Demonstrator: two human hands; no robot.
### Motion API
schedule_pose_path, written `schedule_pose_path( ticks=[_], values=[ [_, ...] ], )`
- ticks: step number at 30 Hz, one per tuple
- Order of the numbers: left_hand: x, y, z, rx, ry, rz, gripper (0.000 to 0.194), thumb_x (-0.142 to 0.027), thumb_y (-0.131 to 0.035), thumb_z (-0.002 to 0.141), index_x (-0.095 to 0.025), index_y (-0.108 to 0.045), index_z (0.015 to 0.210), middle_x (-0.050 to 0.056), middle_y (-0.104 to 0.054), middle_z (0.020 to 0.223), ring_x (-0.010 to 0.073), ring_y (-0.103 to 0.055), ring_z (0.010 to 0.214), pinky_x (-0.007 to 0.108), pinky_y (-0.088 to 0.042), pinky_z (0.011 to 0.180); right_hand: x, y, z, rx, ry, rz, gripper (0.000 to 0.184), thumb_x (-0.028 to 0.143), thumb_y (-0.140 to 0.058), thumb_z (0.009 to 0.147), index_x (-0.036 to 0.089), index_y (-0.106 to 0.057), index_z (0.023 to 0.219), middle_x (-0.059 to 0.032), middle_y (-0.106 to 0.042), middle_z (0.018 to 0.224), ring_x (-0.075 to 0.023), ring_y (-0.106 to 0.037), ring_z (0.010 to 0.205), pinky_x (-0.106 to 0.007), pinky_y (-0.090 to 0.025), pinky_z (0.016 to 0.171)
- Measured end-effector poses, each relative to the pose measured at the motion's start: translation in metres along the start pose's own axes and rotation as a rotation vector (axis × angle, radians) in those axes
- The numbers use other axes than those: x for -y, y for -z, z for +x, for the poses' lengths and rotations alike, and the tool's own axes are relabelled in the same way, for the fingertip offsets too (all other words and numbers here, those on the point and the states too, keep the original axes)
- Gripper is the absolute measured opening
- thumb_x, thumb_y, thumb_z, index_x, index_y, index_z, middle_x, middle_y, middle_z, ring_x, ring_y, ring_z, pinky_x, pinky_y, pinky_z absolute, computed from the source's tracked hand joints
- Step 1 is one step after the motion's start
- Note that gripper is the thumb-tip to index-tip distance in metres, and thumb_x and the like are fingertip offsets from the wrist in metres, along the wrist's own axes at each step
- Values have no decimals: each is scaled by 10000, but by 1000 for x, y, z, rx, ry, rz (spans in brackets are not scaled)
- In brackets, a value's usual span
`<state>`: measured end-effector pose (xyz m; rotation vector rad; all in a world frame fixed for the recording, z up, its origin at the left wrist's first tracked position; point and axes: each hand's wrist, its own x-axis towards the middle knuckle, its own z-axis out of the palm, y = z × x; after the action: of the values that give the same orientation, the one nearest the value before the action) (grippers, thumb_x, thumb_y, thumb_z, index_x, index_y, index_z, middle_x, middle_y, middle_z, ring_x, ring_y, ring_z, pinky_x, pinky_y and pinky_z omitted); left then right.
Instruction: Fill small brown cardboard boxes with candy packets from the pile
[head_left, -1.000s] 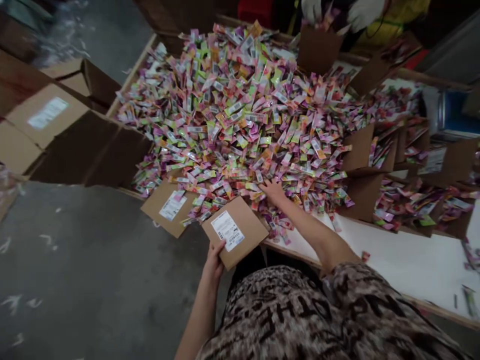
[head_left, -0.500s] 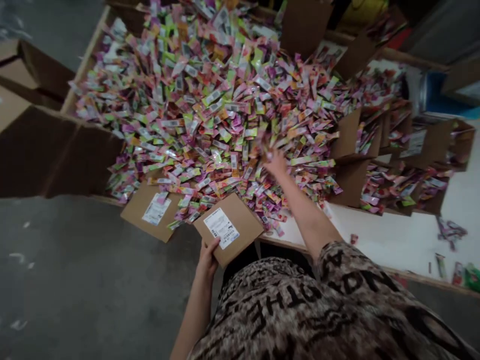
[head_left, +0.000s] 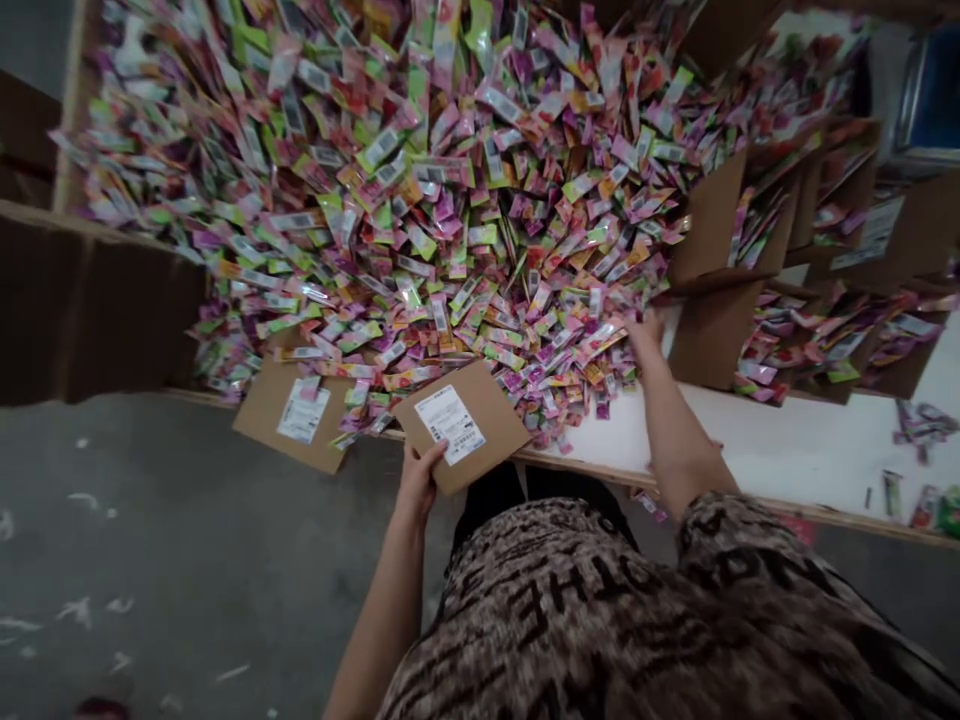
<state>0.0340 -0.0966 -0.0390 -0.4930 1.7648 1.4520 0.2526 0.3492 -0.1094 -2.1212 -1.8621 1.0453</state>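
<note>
A huge heap of small colourful sachets [head_left: 450, 190] covers the white table [head_left: 780, 450]. My left hand [head_left: 417, 478] grips the near corner of a brown cardboard flap with a white label [head_left: 461, 432] at the table's front edge. My right hand [head_left: 646, 330] reaches into the right fringe of the heap, beside a cardboard box. Its fingers are buried among the sachets and do not show clearly.
A second labelled cardboard flap [head_left: 289, 415] lies left of the first. Open cardboard boxes with sachets [head_left: 739, 225] stand at the right. A large brown carton [head_left: 90, 310] is at the left. Grey floor [head_left: 150, 560] lies below. Loose sachets [head_left: 922, 420] lie at the far right.
My right hand has moved right and nearer, from the middle of the heap to its right fringe by the boxes. The view has tilted down. My left hand still holds the flap.
</note>
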Motion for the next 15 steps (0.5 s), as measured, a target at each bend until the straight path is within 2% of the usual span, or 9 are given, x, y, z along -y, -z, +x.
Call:
schedule_pose_path(
  ticks=[1, 4, 7, 9, 11, 13, 15],
  values=[
    [-1, -13, 4, 32, 10, 0, 730, -226, -944, 568, -219, -619, 1222, 103, -735, 1195, 310, -719, 1078, 506, -569, 1006, 4, -18, -13, 31, -3, 64, 547, 494, -726, 731, 169, -650, 1164, -202, -655, 1241, -344, -573, 1201, -526, -443, 1067],
    [-6, -47, 15, 115, 55, -41, 745, -211, -928, 587, -198, -619, 1265, 126, -733, 1224, 329, -718, 1095, 519, -566, 1014, 10, -67, -65, 248, 20, 233, 425, 474, -680, 717, 161, -671, 1005, -100, -738, 1006, -273, -660, 1019, -444, -509, 984],
    [-7, -57, 19, 161, 112, -69, 712, -196, -903, 599, -162, -641, 1260, 141, -745, 1199, 360, -711, 1113, 526, -569, 1013, 9, -89, -110, 473, -31, 519, 420, 472, -651, 708, 165, -665, 994, -69, -757, 969, -241, -687, 951, -407, -544, 928],
    [-4, -54, 19, 181, 135, -64, 706, -180, -895, 582, -146, -655, 1245, 142, -755, 1168, 377, -713, 1100, 543, -569, 1009, 9, -85, -128, 587, -45, 666, 428, 458, -651, 694, 171, -664, 1011, -65, -764, 986, -238, -695, 944, -405, -559, 910],
    [0, -52, 19, 197, 147, -81, 698, -170, -887, 560, -138, -665, 1222, 139, -760, 1151, 397, -708, 1097, 575, -558, 1011, 14, -65, -135, 620, -5, 699, 407, 437, -662, 682, 180, -673, 998, -62, -767, 975, -248, -698, 943, -416, -566, 904],
    [5, -60, 21, 235, 169, -131, 658, -160, -874, 547, -134, -674, 1173, 135, -765, 1126, 416, -692, 1124, 603, -539, 1025, 26, -35, -136, 555, 92, 631, 363, 425, -673, 694, 185, -689, 966, -60, -763, 943, -258, -696, 925, -423, -564, 897],
    [9, -80, 28, 325, 199, -188, 602, -137, -863, 537, -138, -681, 1111, 126, -771, 1081, 415, -675, 1161, 595, -523, 1047, 44, 1, -133, 478, 229, 499, 308, 428, -685, 719, 185, -704, 907, -58, -748, 880, -264, -688, 878, -421, -562, 868]
  ],
)
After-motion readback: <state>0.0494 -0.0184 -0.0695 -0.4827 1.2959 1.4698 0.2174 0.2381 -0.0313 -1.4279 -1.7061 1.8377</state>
